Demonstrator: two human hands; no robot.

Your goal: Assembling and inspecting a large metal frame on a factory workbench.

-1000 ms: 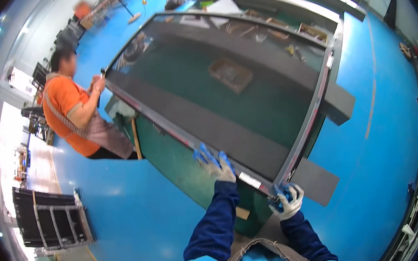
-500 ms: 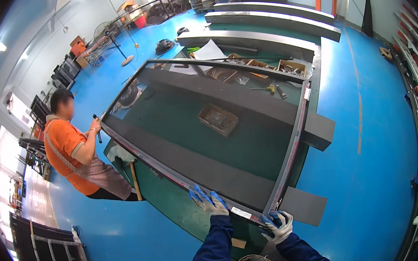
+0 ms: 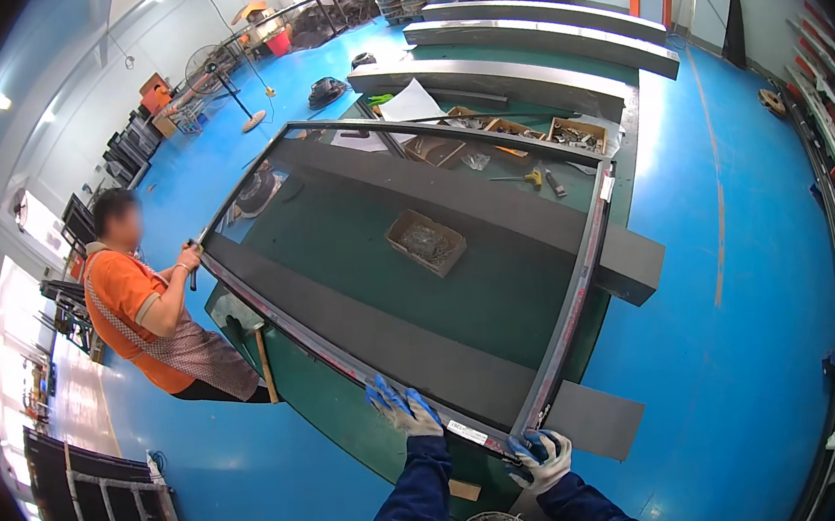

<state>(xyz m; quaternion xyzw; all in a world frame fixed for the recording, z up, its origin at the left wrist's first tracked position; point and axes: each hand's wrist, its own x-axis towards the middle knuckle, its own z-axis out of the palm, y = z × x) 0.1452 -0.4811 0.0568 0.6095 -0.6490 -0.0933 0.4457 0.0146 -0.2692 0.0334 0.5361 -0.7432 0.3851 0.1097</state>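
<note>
A large dark rectangular screen frame [image 3: 567, 331] lies at a slant over grey padded supports on a green table. My left hand [image 3: 405, 410], in a white and blue glove, rests on its near rail with the fingers stretched out and apart. At the near right corner, my right hand [image 3: 542, 457], gloved the same way, has its fingers curled round the frame. A pale label [image 3: 467, 430] sits on the rail between my hands. Through the frame's opening I see a small brown box [image 3: 426, 244] with small pieces inside.
At the frame's far left corner a co-worker in orange [image 3: 130, 298] holds a dark tool [image 3: 193, 270]. Beyond the frame are parts boxes [image 3: 578, 134], a yellow-handled tool [image 3: 532, 179] and long grey beams [image 3: 491, 88]. A grey support end [image 3: 594, 418] juts out right of my right hand.
The view has shifted slightly, so the frame and my hands appear a little further left. The co-worker's head has turned and their hands have come together at the dark tool.
</note>
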